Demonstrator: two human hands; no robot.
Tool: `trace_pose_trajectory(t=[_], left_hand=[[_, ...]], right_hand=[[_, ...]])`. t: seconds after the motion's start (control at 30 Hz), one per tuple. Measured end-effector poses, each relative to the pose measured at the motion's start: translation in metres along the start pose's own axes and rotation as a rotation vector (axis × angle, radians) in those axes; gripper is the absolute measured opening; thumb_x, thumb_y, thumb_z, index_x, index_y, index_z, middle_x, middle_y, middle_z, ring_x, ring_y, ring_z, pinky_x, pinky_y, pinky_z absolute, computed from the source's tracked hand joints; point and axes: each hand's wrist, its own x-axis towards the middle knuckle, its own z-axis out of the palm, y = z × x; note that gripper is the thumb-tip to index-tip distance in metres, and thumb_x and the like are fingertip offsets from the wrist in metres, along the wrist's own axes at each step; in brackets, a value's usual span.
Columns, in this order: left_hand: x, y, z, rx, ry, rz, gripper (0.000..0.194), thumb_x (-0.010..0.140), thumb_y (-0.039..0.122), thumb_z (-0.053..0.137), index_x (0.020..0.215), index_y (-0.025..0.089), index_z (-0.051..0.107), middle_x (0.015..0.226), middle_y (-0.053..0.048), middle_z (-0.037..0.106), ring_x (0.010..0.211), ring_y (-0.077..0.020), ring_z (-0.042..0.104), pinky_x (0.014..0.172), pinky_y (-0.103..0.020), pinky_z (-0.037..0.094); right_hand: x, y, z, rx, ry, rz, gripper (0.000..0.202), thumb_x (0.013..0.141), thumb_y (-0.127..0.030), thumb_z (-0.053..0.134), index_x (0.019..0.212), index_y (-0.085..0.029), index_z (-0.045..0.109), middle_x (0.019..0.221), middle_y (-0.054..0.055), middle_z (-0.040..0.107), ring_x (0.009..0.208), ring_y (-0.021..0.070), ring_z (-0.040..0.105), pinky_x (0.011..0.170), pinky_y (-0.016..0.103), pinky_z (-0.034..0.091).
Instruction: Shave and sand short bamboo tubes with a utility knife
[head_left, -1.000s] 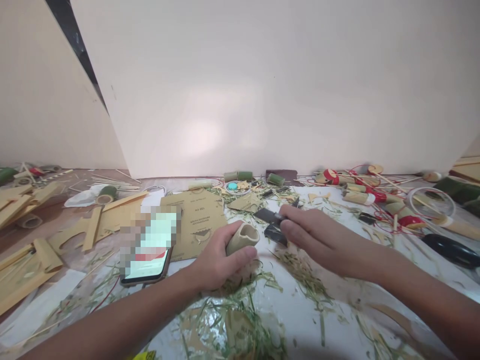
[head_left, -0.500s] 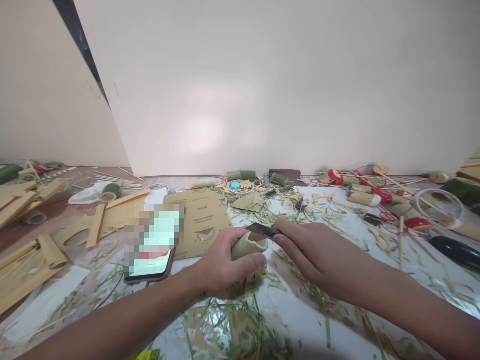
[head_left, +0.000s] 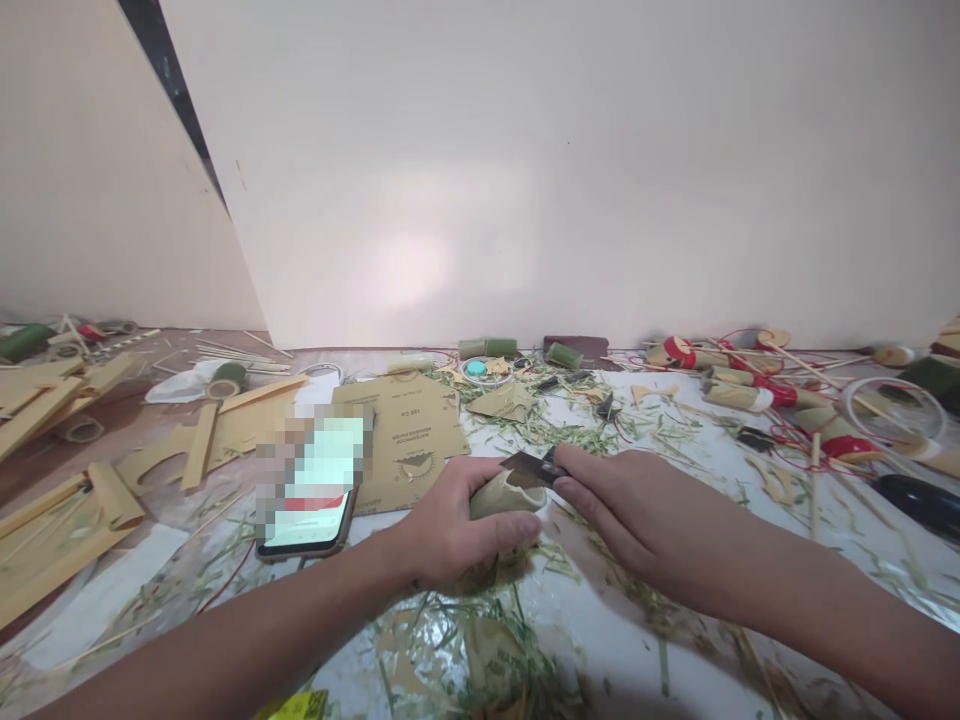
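Observation:
A short pale green bamboo tube (head_left: pixel 499 498) is wrapped by the fingers and thumb of my left hand (head_left: pixel 454 525), its open, notched end facing right. My right hand (head_left: pixel 626 500) is closed on the dark handle of a knife (head_left: pixel 534 468). The flat blade points left and lies over the upper rim of the tube's mouth. The handle's rear end is hidden inside my right palm. Just left of my left hand lies brown sandpaper (head_left: pixel 409 440).
A phone (head_left: pixel 319 485) with a lit screen lies at the left, near cut cardboard pieces (head_left: pixel 199 445). Green shavings (head_left: pixel 555 425) cover the white sheet. Bamboo pieces with red cord (head_left: pixel 825 430), a tape roll (head_left: pixel 892 410) and a black object (head_left: pixel 919 505) are at the right.
The whole view has shifted slightly, so things on the sheet appear a little further right. Both hands keep their holds, with the blade still at the tube's mouth.

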Motion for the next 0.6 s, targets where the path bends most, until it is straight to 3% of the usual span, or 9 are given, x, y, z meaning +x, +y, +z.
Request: trace_pose_trajectory(t=[0.13,0.33,0.53,0.6], left_hand=[[0.001,0.0,-0.002,0.062,-0.009,0.046,0.036,0.075,0.047,0.068,0.073,0.012,0.059,0.062,0.001,0.047,0.057,-0.0101,0.04,0.055,-0.022,0.039],[0.002,0.004,-0.002,0.093,-0.063,0.035,0.039,0.074,0.047,0.067,0.086,0.01,0.063,0.072,-0.002,0.053,0.065,-0.0129,0.046,0.061,-0.023,0.041],[0.002,0.005,-0.002,0.199,-0.01,0.054,0.034,0.076,0.044,0.066,0.083,0.011,0.064,0.072,-0.003,0.055,0.067,-0.014,0.049,0.063,-0.024,0.043],[0.002,0.005,-0.002,0.186,0.025,0.031,0.034,0.076,0.046,0.066,0.078,0.012,0.06,0.067,-0.001,0.051,0.063,-0.0123,0.046,0.057,-0.022,0.041]], right_hand=[[-0.001,0.001,-0.001,0.049,-0.041,0.009,0.031,0.101,-0.04,0.022,0.088,-0.023,0.045,0.064,0.001,0.053,0.056,0.0175,0.051,0.053,0.028,0.029],[-0.003,0.005,-0.005,0.21,-0.04,-0.037,0.033,0.101,-0.042,0.03,0.086,-0.022,0.052,0.067,0.001,0.056,0.058,0.0157,0.051,0.056,0.028,0.034],[-0.001,0.011,-0.013,0.649,-0.215,0.005,0.043,0.098,-0.056,0.031,0.079,-0.021,0.048,0.065,-0.003,0.047,0.052,0.011,0.042,0.049,0.025,0.036],[-0.001,0.013,-0.016,0.748,-0.184,0.034,0.046,0.097,-0.058,0.03,0.073,-0.022,0.041,0.061,-0.005,0.04,0.048,0.0099,0.037,0.046,0.024,0.034]])
